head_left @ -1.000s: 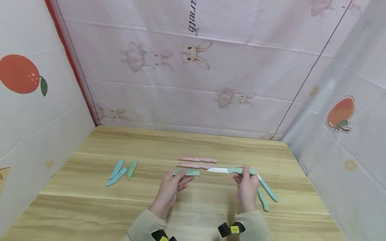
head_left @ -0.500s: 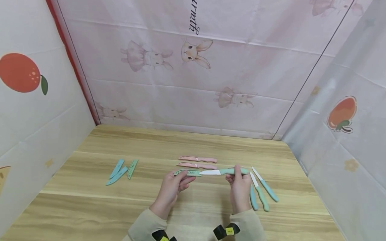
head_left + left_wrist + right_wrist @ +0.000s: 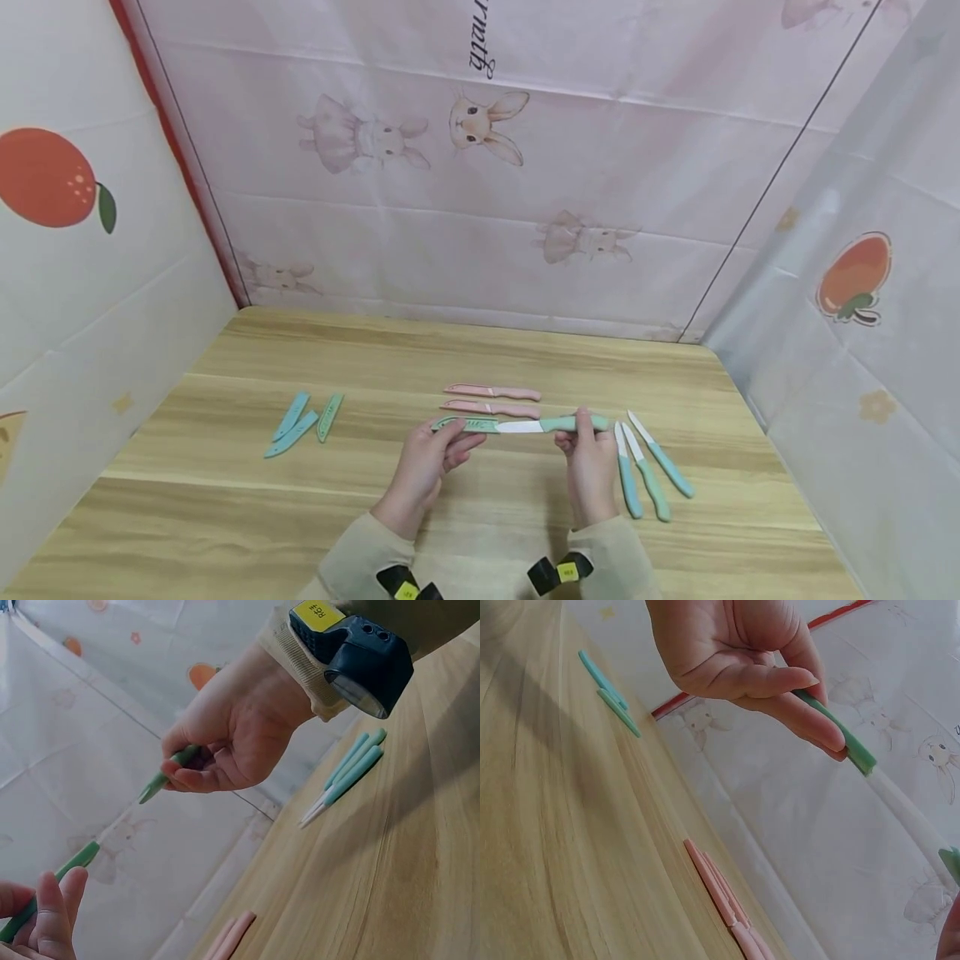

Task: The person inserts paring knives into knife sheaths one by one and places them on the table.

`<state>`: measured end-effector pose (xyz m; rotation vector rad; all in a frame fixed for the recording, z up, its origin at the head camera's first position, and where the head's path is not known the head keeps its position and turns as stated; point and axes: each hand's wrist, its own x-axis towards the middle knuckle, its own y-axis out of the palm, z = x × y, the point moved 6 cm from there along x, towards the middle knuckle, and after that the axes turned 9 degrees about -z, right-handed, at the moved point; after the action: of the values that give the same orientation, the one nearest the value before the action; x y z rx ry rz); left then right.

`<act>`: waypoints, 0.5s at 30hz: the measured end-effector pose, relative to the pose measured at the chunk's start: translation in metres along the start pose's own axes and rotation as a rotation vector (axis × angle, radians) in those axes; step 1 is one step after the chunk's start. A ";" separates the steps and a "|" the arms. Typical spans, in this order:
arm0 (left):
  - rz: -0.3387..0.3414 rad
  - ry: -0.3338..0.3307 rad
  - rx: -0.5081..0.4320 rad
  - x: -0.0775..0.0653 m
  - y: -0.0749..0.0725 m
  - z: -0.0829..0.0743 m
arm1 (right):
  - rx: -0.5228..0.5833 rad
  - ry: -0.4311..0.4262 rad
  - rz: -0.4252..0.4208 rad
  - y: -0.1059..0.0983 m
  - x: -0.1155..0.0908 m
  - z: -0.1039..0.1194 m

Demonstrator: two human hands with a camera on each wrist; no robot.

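Green-handled, white-bladed, a knife point(image 3: 555, 424) points left above the worktop point(image 3: 487, 537), pinched in the fingers of the right hand point(image 3: 592, 471), its tip inside a green sheath point(image 3: 480, 426) that the fingers of the left hand point(image 3: 422, 467) pinch. Two pink sheathed knives point(image 3: 491, 409) lie beyond; three bare knives point(image 3: 654, 487) lie right.

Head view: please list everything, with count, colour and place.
Table: 1, tan, below
Sheathed knives: 2, pink, table centre
Bare knives: 3, two blue, one green, table right
Loose sheaths: 3, two blue, one green, table left
Held knife: 1, green, white, centre
Held sheath: 1, green, centre
Walls: 3, printed, pink back, whitish sides
Wrist cameras: 2, black, bottom
Sleeves: 2, beige, bottom
Left hand: 1, bare, on held sheath
Right hand: 1, bare, on held knife
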<state>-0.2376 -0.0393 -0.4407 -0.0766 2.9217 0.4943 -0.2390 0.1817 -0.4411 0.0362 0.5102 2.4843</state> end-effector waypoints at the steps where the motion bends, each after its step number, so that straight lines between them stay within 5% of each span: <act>1: -0.003 -0.006 -0.005 0.000 0.000 0.000 | 0.006 0.000 0.003 0.001 0.000 -0.001; 15: 0.008 -0.079 -0.070 0.001 -0.002 0.005 | 0.012 0.052 0.006 0.002 -0.006 -0.005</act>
<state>-0.2374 -0.0397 -0.4462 -0.0537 2.8284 0.5866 -0.2359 0.1744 -0.4446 -0.0222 0.5469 2.4935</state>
